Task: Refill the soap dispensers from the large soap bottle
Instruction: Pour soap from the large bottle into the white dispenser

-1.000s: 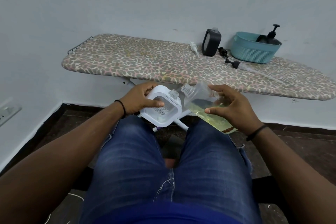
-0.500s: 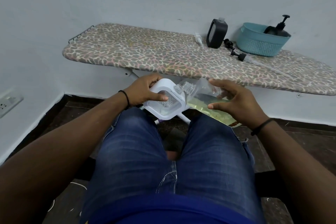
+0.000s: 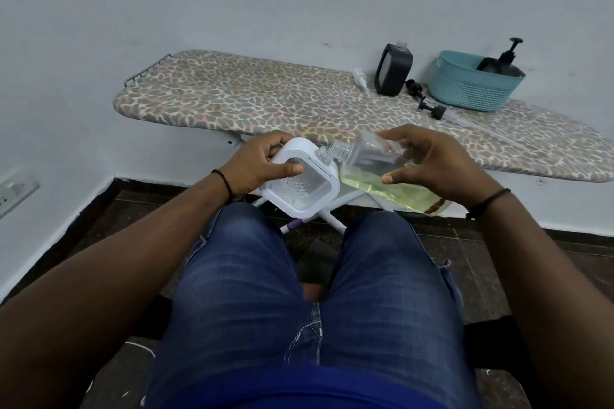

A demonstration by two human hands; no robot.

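Left grip [image 3: 262,166] wrapped round white dispenser [image 3: 300,186] above the lap; right grip [image 3: 432,166] cradling large soap bottle [image 3: 375,166], thumb and fingers curled. Tilted further than a second ago, necks now touching. Yellow soap nearing the mouth; pour probably imminent.

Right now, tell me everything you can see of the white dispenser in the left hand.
The white dispenser is a squarish, rounded-corner body of glossy white plastic with a clear textured window on its face. Its clear threaded neck at the upper right corner is open, no pump fitted. It is tilted, held above the lap in front of the ironing board. The left hand grips its left side, thumb across the window. The large soap bottle, tipped by the right hand, has its mouth at the neck.
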